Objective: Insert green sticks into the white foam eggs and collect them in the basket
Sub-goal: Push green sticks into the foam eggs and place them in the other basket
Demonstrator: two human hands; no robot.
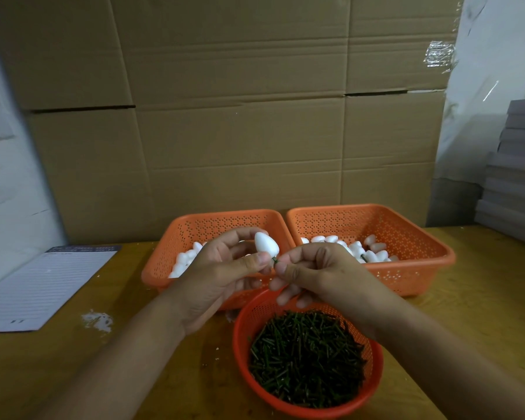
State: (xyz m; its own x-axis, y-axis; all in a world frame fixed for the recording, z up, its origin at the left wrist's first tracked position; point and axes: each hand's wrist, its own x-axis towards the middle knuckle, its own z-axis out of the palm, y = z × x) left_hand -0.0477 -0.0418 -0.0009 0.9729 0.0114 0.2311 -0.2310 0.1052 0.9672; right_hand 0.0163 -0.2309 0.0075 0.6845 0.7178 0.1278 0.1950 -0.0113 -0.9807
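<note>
Left hand (pixel 222 268) has its fingers curled round one white foam egg (pixel 265 244), held up over the desk (pixel 467 313). Right hand (pixel 312 268) pinches a green stick (pixel 275 261) right at the egg's narrow tip; most of the stick is hidden. Two square orange baskets (pixel 406 237) behind hold eggs, too piled up to count. One round basket (pixel 240 344) has loose sticks.

Two bare forearms reach into view from the bottom edge, each ending in a bare hand: the left hand (pixel 215 268) and the right hand (pixel 322 268). No sleeve, cuff or glove covers either arm as far as the picture shows them. The wrists carry no watch or band, and the fingers (pixel 252 259) show no rings. The fingernails are short and unpainted.
</note>
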